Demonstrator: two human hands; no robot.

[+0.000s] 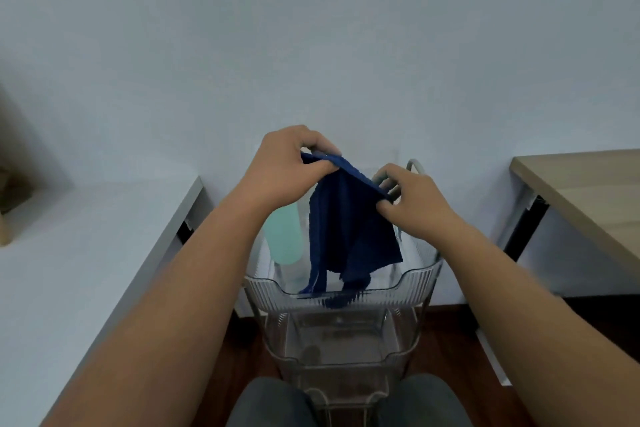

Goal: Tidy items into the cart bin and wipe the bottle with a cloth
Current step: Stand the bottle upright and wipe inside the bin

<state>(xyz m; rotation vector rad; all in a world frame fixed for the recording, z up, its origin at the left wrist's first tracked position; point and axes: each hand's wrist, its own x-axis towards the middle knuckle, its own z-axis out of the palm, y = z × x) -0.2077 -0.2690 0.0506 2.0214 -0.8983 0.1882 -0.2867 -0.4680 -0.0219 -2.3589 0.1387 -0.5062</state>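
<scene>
Now both hands, left (289,167) and right (414,199), pinch the cloth (349,229) above the bin (346,295).

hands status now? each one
Left hand: closed, pinching the blue cloth at its top edge.
Right hand: closed, pinching the same cloth.

**Layout of the work area, head view**

The cart (341,322) is standing at centre against the wall (311,28), between two tables — one table (86,253) lying to its left, the other table (588,191) to its right. The cloth (349,229) is hanging above the top bin (415,283), its lower end trailing into it — the bottle (284,236) is sitting in the bin's left part, beside the cloth.
</scene>
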